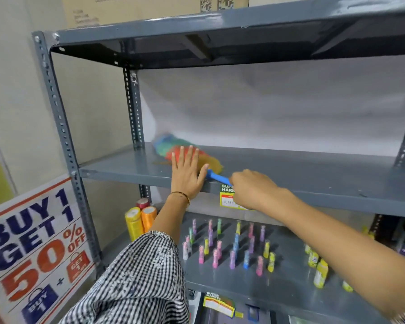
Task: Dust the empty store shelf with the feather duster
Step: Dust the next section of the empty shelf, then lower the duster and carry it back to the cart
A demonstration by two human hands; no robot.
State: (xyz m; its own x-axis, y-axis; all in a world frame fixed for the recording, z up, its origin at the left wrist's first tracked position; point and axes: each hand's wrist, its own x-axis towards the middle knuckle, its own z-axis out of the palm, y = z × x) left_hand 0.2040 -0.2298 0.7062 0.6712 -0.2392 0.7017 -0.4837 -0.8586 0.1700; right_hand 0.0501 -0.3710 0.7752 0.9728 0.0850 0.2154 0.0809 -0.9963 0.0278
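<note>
A grey metal shelf [290, 169] runs across the middle of the view with nothing standing on it. A feather duster [171, 146] with blue, green, orange and yellow fluff lies on the shelf's left part, blurred. Its blue handle [216, 177] points right and toward me. My right hand [250, 188] is closed around the end of that handle at the shelf's front edge. My left hand [188, 173] rests flat on the shelf with fingers spread, in front of the duster head and hiding part of it.
A price label [228, 198] hangs on the shelf's front edge. The shelf below holds several small coloured bottles [232, 246] and thread spools [140, 217]. A promo sign [33, 251] leans at the left. A slotted upright post [56, 118] and the upper shelf [220, 31] frame the space.
</note>
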